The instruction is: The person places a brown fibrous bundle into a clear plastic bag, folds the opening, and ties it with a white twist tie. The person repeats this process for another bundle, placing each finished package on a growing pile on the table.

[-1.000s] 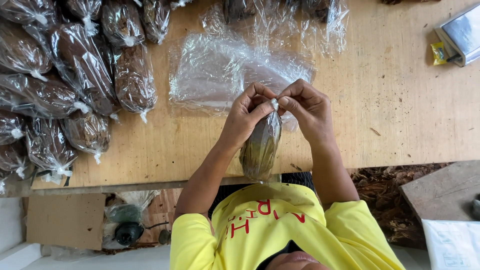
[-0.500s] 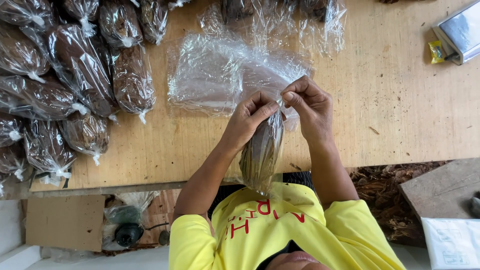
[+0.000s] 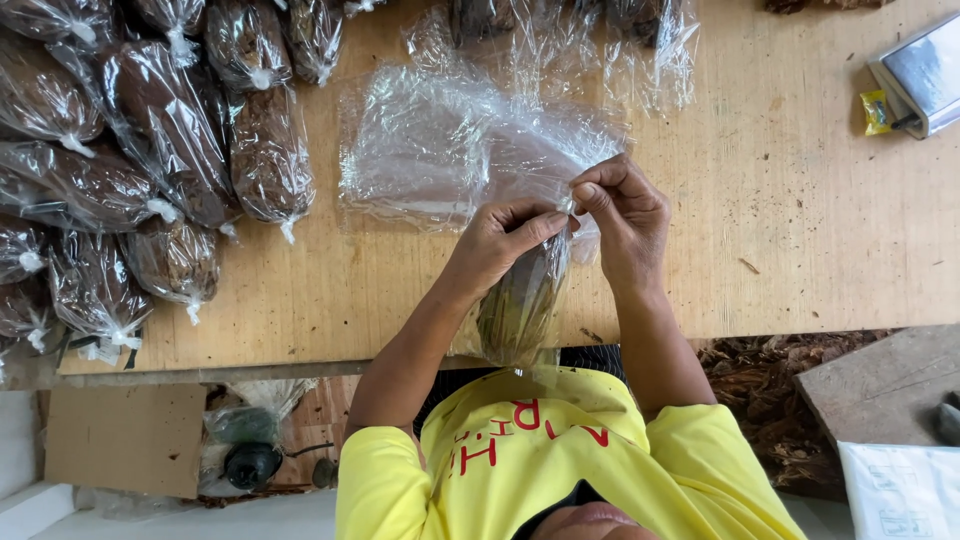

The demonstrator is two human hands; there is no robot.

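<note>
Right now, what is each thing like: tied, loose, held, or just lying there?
Left hand: gripping the bag's neck.
Right hand: pinching the bag's top.
Bag of leaves: held up, filled, top not yet tied.
Tied bags: knotted shut, piled together.
Empty bags: flat, crumpled, unfilled.
Table: scattered with crumbs.

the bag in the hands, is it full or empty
Full. The clear plastic bag is packed with brown dried leaves, and the left hand and right hand pinch its gathered neck at the top.
</note>
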